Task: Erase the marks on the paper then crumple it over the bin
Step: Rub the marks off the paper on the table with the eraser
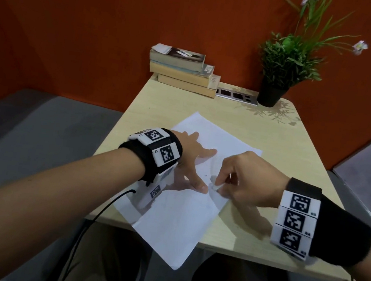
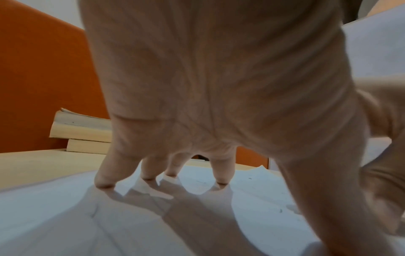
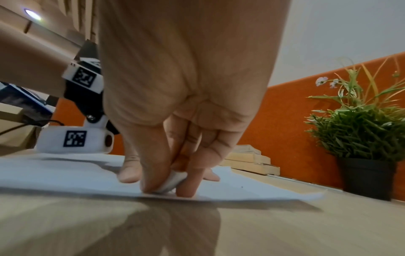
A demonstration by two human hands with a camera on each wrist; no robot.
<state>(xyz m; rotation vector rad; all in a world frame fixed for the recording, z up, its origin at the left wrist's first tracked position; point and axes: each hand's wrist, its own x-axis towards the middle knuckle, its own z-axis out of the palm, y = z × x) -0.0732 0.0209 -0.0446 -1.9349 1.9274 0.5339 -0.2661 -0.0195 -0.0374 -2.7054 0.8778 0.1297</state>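
left hand [image 1: 191, 158]: fingers straight and spread, fingertips [image 2: 105, 183] pressing down on the paper, holding nothing.
paper [image 1: 174, 223]: white sheet lying flat and angled on the worktop, its near corner hanging past the front edge; a few faint pencil marks [image 1: 209, 165] show between the two hands.
eraser [image 1: 216, 187]: small and white, its lower end touching the paper near the sheet's right edge.
right hand [image 1: 251, 179]: thumb and fingers curled, pinching the eraser.
worktop [image 1: 296, 161]: pale wood.
books [image 1: 185, 73]: stack at the far edge, against the orange wall.
potted plant [image 1: 288, 59]: black pot at the far right corner.
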